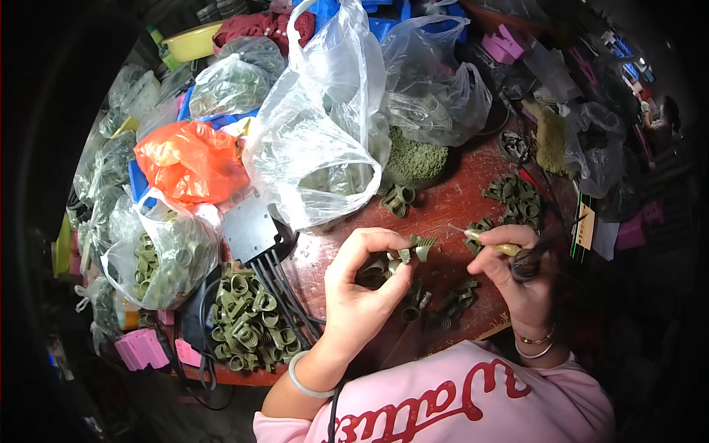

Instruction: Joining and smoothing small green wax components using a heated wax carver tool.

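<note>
Between the thumb and index finger of my left hand (360, 284), a small green ribbed ring piece (422, 248) is pinched above the table. My right hand (523, 280) grips a pen-shaped tool (502, 249) with a yellowish, see-through body and a thin tip pointing left toward the piece; tip and piece are apart. Similar green ribbed pieces (452, 304) lie loose on the table below my hands, some partly hidden behind my left fingers. Another cluster of green pieces (517, 201) sits beyond my right hand.
A large heap of green pieces (251, 321) lies left of my left forearm, beside a grey box (251, 227) with black cables. Clear plastic bags (317, 148), an orange bag (190, 162) and a mound of green granules (415, 159) crowd the far side of the red-brown table (454, 199).
</note>
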### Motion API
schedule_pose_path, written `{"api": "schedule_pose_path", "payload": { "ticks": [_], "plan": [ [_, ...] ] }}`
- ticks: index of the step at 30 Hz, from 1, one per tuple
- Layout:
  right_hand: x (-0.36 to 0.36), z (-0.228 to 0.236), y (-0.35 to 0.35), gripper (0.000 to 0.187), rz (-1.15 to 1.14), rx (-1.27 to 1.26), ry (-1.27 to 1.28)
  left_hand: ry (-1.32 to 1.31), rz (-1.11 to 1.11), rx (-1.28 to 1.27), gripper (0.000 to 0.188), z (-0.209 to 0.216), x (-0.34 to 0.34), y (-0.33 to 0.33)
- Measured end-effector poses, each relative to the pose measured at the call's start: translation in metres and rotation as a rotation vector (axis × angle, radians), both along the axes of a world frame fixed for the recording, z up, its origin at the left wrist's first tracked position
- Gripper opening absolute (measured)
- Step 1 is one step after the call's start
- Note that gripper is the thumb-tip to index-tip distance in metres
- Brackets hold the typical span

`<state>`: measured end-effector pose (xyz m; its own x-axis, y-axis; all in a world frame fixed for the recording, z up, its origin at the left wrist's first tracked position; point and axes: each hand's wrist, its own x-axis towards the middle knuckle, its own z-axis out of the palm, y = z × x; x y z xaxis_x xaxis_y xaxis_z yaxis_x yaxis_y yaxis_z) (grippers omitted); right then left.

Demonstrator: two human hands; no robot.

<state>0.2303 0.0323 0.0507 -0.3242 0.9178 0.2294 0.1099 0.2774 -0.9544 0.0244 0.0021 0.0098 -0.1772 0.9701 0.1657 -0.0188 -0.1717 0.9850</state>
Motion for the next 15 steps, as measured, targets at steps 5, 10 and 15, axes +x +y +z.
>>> {"api": "schedule_pose_path", "payload": {
  "ticks": [5,10,15],
  "plan": [
    [-0.016,-0.006,0.004,0.025,-0.092,0.053,-0.091,0.127,0.020,0.140,0.023,0.003,0.000,0.004],
    [-0.034,-0.002,0.002,0.031,-0.007,0.039,-0.076,0.236,0.006,0.331,0.025,0.004,0.003,0.005],
    [-0.033,-0.005,0.005,0.026,-0.055,-0.100,0.046,-0.097,-0.122,0.078,0.043,0.004,0.003,0.001]
  ]
}}
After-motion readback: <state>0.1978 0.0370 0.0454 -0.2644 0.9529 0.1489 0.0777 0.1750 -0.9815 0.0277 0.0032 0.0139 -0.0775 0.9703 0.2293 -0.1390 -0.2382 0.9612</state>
